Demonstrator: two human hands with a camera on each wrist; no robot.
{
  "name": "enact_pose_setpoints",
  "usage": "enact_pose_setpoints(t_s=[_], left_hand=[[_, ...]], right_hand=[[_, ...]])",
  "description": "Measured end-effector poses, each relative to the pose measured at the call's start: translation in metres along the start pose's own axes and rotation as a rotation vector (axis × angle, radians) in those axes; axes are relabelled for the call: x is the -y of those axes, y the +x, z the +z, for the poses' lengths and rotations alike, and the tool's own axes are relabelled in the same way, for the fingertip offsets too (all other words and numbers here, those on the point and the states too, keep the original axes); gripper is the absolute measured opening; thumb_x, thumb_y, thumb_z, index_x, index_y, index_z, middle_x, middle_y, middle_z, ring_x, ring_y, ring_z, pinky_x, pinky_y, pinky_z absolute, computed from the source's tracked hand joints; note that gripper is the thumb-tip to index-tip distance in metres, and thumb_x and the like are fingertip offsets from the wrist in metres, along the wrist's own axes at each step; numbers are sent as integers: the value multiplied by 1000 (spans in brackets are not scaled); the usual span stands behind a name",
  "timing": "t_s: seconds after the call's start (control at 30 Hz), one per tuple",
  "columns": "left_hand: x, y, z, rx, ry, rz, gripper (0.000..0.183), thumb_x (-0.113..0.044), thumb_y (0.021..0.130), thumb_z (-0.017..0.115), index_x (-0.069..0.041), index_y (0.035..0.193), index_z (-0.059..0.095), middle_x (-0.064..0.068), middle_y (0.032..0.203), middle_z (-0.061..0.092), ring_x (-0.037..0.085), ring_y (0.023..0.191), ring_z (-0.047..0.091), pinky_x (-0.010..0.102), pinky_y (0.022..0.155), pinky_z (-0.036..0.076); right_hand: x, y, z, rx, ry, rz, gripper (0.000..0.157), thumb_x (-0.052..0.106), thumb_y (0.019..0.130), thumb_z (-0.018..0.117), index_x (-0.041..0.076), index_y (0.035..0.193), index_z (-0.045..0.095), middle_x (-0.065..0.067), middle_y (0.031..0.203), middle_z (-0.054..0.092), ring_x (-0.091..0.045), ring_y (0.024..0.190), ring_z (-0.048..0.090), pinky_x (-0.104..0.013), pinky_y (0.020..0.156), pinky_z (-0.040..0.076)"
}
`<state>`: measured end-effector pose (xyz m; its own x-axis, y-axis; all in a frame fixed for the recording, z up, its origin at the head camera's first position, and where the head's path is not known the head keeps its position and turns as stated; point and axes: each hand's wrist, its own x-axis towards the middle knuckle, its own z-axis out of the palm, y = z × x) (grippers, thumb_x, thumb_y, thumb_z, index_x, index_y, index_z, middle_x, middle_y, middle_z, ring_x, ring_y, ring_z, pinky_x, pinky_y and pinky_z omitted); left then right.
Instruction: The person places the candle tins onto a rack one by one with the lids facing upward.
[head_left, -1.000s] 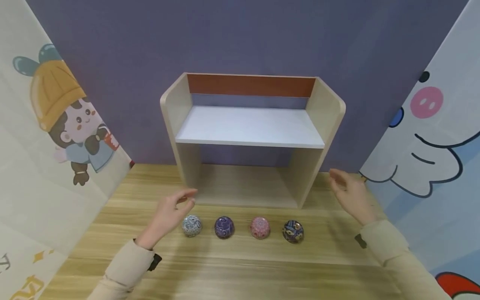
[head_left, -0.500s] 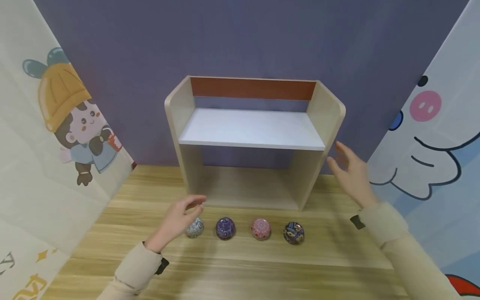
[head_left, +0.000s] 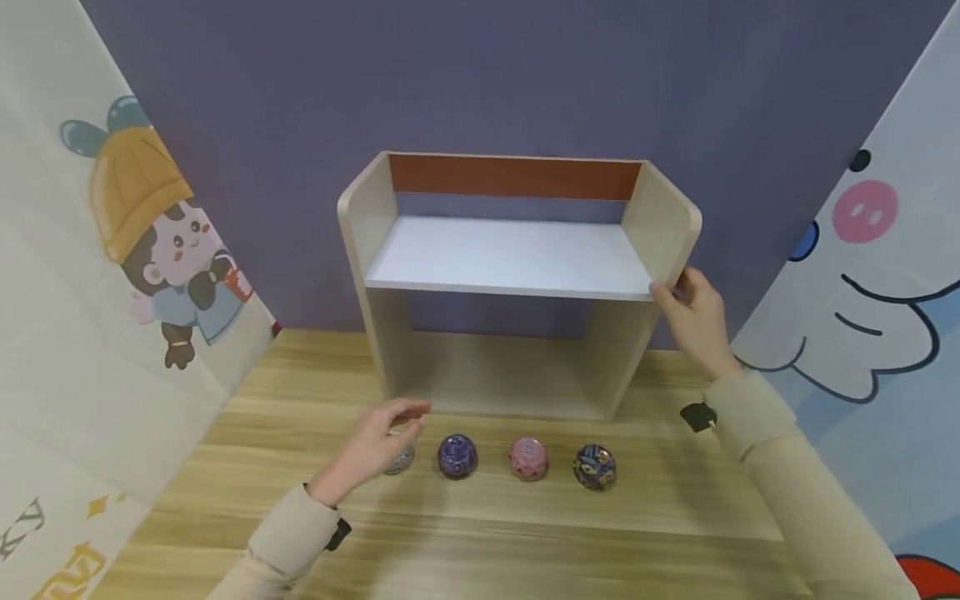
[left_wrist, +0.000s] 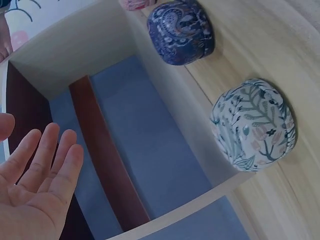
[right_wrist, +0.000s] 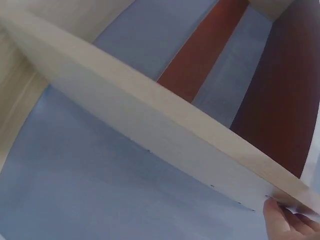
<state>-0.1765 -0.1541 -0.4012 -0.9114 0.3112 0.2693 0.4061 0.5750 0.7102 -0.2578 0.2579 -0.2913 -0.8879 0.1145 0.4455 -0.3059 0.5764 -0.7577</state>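
A small two-tier shelf with a white middle board stands at the back of the wooden table. My right hand grips its right side panel, thumb at the front edge by the board and fingers against the outer face. The right wrist view shows fingertips on that panel. My left hand hovers with loosely extended fingers, holding nothing. It partly hides a white round tin with a leafy pattern. In line to its right sit a purple tin, a pink tin and a dark multicoloured tin.
A blue-grey wall panel rises behind the shelf. Printed cartoon panels flank the table on both sides, a child in a yellow hat at left and a pig at right. A reddish-brown strip spans the shelf's upper back.
My right hand has moved up and inward from beside the shelf and taken hold of its right panel. My left hand has drifted slightly right, over the white tin. The tins stay in line.
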Motion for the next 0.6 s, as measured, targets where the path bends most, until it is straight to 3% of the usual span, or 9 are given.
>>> enact_pose_setpoints(t_s=[0.13, 0.3, 0.4, 0.6], left_hand=[[2, -2, 3, 26, 3, -18, 28, -11, 89, 57, -4, 115, 60, 10, 112, 63, 26, 101, 61, 41, 88, 51], [4, -2, 8, 55, -6, -9, 29, -11, 89, 56, -2, 116, 59, 12, 111, 63, 27, 101, 61, 41, 88, 51], [6, -1, 12, 59, -17, 3, 29, -11, 89, 56, -1, 116, 59, 13, 113, 63, 27, 101, 61, 40, 87, 51], [8, -1, 16, 75, -40, -7, 30, -10, 89, 55, -1, 118, 58, 14, 115, 62, 28, 101, 61, 42, 88, 50]], right_hand=[[-1, 9, 6, -12, 29, 53, 57, 28, 90, 54, -2, 137, 36, -23, 135, 44, -29, 123, 45, -35, 99, 44], [-5, 17, 10, -39, -21, 74, 53, 33, 89, 56, -1, 128, 45, -19, 120, 54, -12, 98, 53, -16, 75, 44], [-6, 20, 10, -44, -35, 90, 53, 37, 88, 56, -1, 124, 47, -16, 115, 54, -7, 90, 50, -15, 71, 40], [-6, 25, 14, -36, -16, 142, 57, 37, 88, 57, -4, 126, 45, -17, 116, 53, -7, 90, 50, -16, 74, 40]])
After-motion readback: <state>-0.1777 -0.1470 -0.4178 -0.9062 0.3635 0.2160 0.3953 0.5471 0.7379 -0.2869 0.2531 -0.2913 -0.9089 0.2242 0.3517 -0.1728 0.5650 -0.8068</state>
